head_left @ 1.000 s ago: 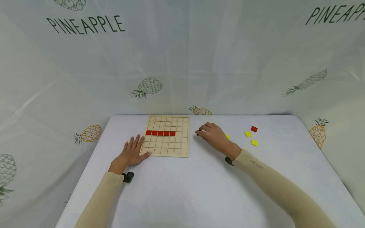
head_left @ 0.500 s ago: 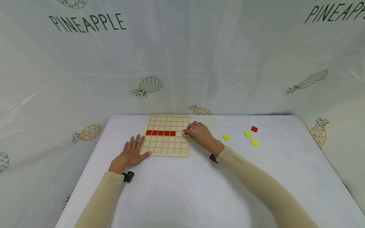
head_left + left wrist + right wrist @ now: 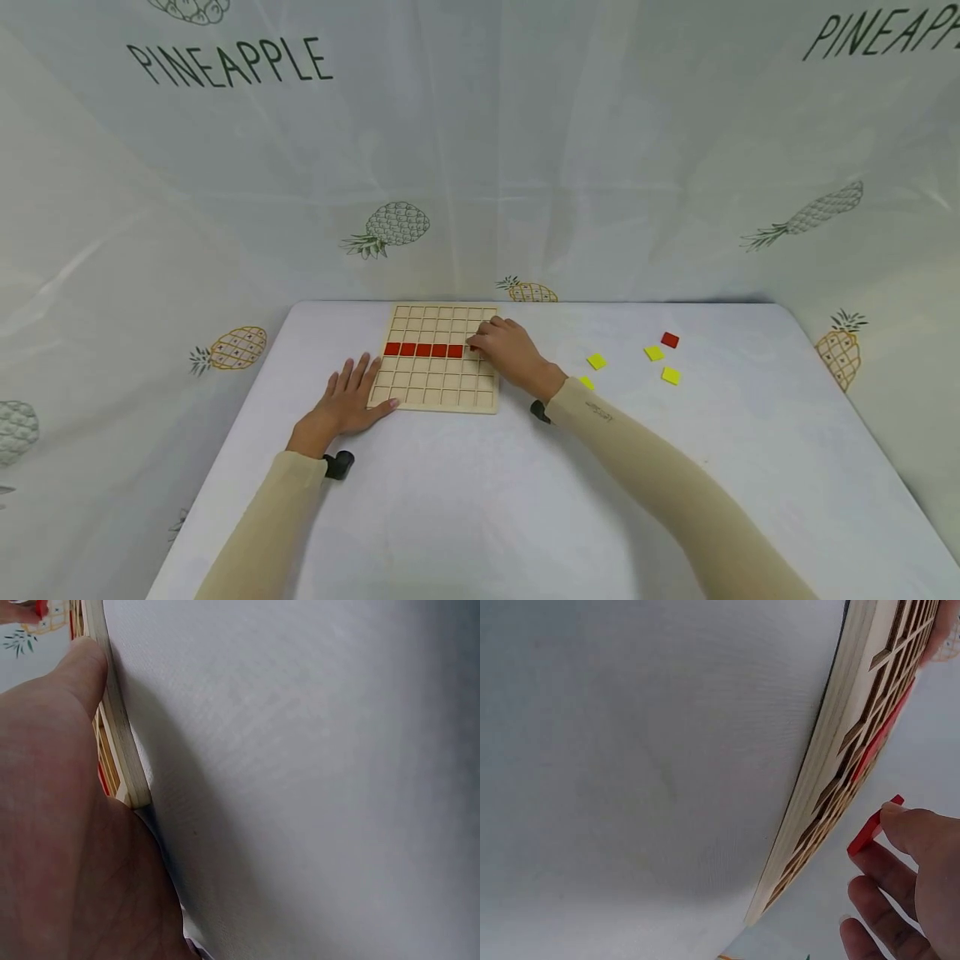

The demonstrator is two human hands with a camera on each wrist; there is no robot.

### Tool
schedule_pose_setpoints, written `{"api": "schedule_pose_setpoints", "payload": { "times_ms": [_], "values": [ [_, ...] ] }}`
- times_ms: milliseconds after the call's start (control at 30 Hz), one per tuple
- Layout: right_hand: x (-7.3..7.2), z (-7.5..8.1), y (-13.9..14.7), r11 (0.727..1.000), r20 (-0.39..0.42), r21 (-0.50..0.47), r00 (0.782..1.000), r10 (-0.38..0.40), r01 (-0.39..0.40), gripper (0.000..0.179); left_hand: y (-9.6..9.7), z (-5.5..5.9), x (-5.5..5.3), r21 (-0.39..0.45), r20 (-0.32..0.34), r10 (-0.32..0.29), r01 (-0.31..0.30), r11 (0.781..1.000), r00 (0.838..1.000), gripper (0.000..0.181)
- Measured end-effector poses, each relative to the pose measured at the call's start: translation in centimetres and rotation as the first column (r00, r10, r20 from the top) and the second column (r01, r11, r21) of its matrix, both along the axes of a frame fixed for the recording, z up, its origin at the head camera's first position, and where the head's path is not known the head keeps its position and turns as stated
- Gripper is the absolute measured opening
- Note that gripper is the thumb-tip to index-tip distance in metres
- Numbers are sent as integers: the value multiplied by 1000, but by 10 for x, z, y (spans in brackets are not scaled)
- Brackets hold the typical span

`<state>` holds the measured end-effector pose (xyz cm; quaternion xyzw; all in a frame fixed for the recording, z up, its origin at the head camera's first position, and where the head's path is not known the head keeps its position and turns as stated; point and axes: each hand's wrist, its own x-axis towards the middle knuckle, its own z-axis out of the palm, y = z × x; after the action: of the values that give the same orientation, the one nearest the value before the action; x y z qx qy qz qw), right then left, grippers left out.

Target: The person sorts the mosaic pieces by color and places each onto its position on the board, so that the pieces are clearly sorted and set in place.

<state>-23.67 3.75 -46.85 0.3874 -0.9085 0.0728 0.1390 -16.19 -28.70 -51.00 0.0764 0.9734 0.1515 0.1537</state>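
A pale wooden grid board (image 3: pixel 435 400) lies on the white table, with a row of several red square tiles (image 3: pixel 423 350) set across its cells from the left side. My left hand (image 3: pixel 347 402) rests spread at the board's near left corner, its thumb along the front edge. Over the right part of the board, my right hand (image 3: pixel 512 350) pinches a red tile (image 3: pixel 874 826) between thumb and forefinger. In the right wrist view that tile is tilted and held above the grid, while the other fingers curve loosely beneath.
Loose yellow tiles (image 3: pixel 654 353) and a single red tile (image 3: pixel 670 340) lie to the right of the board. One yellow tile (image 3: pixel 587 383) is partly covered by the right forearm. A pineapple-print curtain (image 3: pixel 600 167) hangs behind the table.
My right hand has carried the red tile leftward from the table beside the board to over the grid, just right of the red row. My left hand stays put.
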Motion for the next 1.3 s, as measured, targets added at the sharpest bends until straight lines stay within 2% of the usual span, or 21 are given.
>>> {"api": "schedule_pose_setpoints", "payload": {
  "times_ms": [433,733,1100,1300],
  "values": [
    [-6,-2,-12,997,99,66,994,-38,32,19,2,5,1,9,0,4,-4,1000,1000,102],
    [-5,-1,-17,993,115,113,992,-52,39,20,1,2,0,9,-12,2,-1,1000,1000,99],
    [-6,-3,-20,994,124,97,990,-66,54,20,-2,-1,-3,7,-10,3,-3,1000,1000,101],
    [-3,-3,-17,990,121,128,990,-69,54,24,-3,-3,-3,5,-14,2,-2,1000,1000,101]
  ]
}}
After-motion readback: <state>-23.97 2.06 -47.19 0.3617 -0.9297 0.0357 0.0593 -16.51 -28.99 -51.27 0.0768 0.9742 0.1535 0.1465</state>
